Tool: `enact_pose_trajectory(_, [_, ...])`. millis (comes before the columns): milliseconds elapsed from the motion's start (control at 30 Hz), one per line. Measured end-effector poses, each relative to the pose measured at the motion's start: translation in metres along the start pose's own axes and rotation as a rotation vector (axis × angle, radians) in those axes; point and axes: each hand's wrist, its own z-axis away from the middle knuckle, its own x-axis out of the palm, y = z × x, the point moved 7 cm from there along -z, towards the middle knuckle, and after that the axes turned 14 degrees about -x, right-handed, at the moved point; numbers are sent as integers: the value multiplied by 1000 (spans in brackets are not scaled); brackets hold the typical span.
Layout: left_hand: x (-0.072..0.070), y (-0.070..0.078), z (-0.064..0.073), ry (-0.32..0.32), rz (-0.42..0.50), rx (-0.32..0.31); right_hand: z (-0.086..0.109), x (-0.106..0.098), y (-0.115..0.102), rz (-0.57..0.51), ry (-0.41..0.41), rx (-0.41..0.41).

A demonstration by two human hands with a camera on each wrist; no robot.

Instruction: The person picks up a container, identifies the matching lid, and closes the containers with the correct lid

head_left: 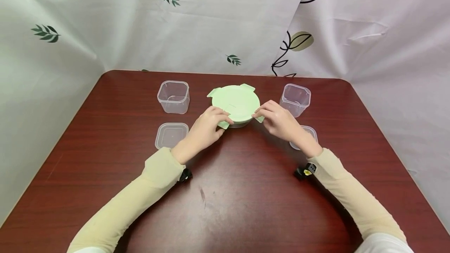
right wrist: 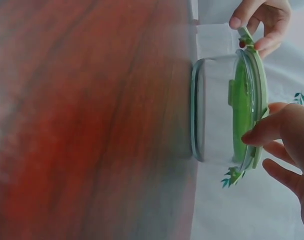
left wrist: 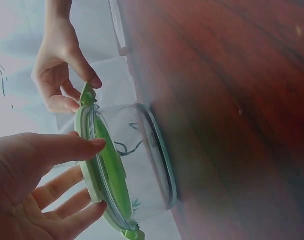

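A round glass container stands on the table, covered by a pale green lid with flaps around its rim. My left hand holds the near-left flap, thumb low and fingers over the lid's edge. On the near-right side, my right hand pinches another flap between thumb and fingers. Two far flaps, one at the left and one at the right, stick outward untouched. In the left wrist view the left thumb lies against the lid's rim.
A clear square tub stands left of the glass container, with a flat clear lid nearer. To the right is another clear tub; a clear lid is partly hidden under my right wrist. White curtains border the brown table.
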Motion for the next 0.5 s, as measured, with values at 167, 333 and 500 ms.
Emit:
enact_pose_trajectory(167, [0,3,5,-31,-9,-4,3,-1,-6,-5,-28,-4])
enact_pose_trajectory(333, [-3,1,3,-22,49,-41,4,-2,-7,-30,-26,14])
enact_pose_trajectory(500, [-10,-10,-5,87,129,-174,1,-4,0,-16,41,145])
